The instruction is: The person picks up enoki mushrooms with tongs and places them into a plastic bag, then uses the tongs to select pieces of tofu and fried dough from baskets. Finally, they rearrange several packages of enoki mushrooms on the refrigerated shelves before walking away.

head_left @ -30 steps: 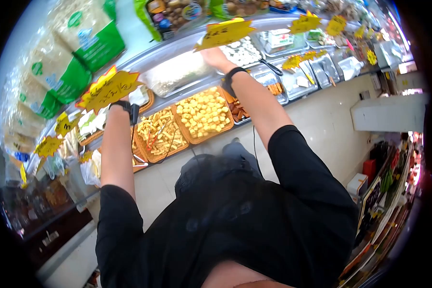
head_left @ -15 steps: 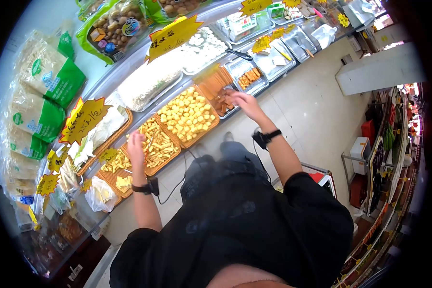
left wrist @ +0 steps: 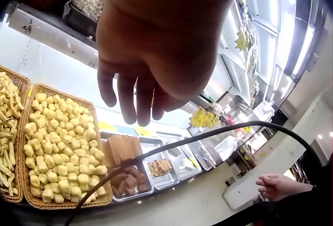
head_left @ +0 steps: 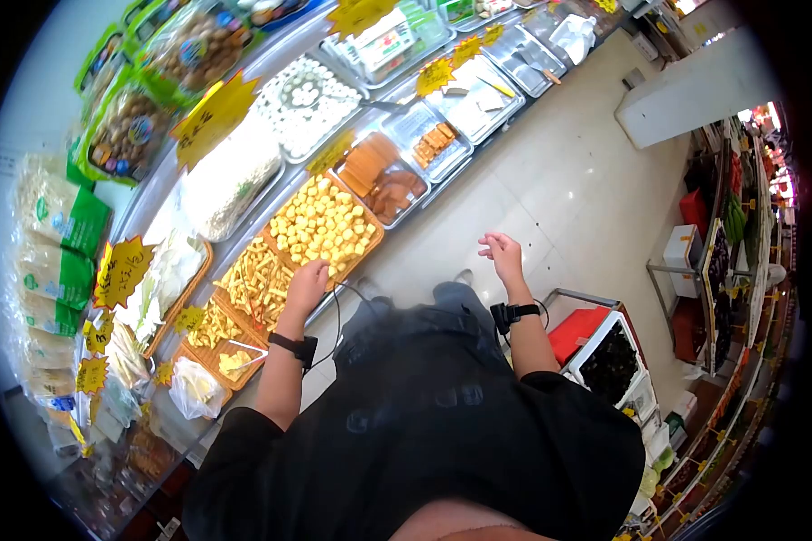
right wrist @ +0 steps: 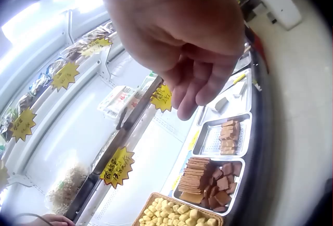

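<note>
My left hand (head_left: 308, 284) hovers by the front edge of a wicker basket filled with golden fried tofu cubes (head_left: 320, 216). In the left wrist view its fingers (left wrist: 125, 98) hang loosely, and nothing shows in them. Over the floor, out from the counter, my right hand (head_left: 502, 255) is held in the air. Its fingers (right wrist: 200, 83) are loosely bent around nothing in the right wrist view. Beyond the cubes, a metal tray has brown slabs (head_left: 367, 167) and darker cut pieces (head_left: 392, 194). Yellow strips (head_left: 253, 279) fill the basket on the left.
Smaller brown pieces (head_left: 435, 142) lie in another metal tray. Behind stand a clear-wrapped white bundle (head_left: 230, 185) and white round items (head_left: 307, 95). A crate of dark goods (head_left: 609, 361) is at the right. A black cord (left wrist: 234, 128) crosses beneath the left hand.
Both hands have drawn back from the counter toward the body. The right hand left the white bundle at the back, passed the brown pieces, and is now above the floor. The head view has turned.
</note>
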### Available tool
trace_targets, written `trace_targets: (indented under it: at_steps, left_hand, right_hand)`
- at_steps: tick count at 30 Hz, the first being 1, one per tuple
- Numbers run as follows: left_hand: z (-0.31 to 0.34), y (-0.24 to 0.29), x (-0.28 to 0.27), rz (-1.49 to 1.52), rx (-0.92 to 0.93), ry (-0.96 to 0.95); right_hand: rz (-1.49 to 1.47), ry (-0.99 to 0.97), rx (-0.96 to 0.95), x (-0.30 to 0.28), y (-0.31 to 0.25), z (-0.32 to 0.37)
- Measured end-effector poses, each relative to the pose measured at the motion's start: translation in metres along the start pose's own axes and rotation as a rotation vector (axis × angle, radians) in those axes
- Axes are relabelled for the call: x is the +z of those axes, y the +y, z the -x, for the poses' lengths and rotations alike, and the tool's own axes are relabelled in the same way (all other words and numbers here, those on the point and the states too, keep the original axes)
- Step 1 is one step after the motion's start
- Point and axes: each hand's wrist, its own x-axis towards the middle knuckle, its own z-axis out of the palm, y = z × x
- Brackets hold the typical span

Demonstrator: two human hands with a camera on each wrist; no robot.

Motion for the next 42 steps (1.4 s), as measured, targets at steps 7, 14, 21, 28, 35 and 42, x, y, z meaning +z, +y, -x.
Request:
trace_targets:
  at_steps: [7,14,21,28,35,42]
  left_hand:
    - [-0.04,0.085,0.064,-0.118,0.025,-0.092]
    - [-0.07,0.191,0.158,-0.186,0.126,-0.23]
    - [-0.11,0.251,0.209,-0.194,0.251,-0.251]
    - [-0.142,0.302,0.238,-0.165,0.238,-0.165]
    - [-0.216,0.327,0.28,-0.055,0.218,-0.155]
    - [-0.316,0.374,0.303,0.046,0.218,-0.114]
  right_hand:
    - [-0.089,0.094,-0.041,-0.121,0.021,-0.016]
    - [-0.149,0.273,-0.067,-0.293,0.108,-0.021]
    - [-0.201,0.399,0.086,-0.387,0.177,0.0]
    - [-0.213,0.391,0.149,-0.385,0.177,-0.026]
    - [-0.05,0.299,0.035,-0.406,0.1,-0.126]
    - [0.217,0.225,0.042,-0.448,-0.024,-0.222]
